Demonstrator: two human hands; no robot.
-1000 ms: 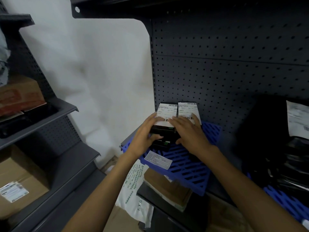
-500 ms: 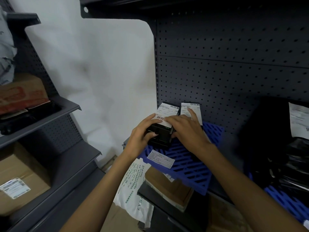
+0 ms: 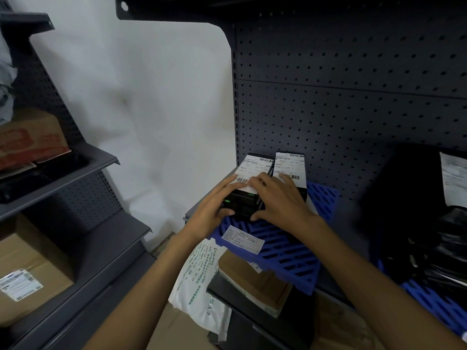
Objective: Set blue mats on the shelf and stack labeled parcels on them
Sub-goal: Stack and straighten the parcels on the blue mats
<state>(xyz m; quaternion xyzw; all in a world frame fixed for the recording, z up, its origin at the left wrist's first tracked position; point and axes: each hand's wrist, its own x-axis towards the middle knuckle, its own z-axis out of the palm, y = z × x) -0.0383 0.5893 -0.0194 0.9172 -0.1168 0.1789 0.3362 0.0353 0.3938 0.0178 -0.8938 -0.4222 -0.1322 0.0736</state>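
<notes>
1. While both hands grip it, the left parcel sits on the blue mat on the shelf.
2. Left hand clasps its left side; right hand presses its right.
3. Second parcel stands just beside.

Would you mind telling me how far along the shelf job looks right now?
Done: a blue mat lies on the shelf, with one labeled black parcel standing at its back. In hand: the left hand and right hand hold a second labeled parcel beside it. Left: letting go; further parcels cannot be judged.
</notes>
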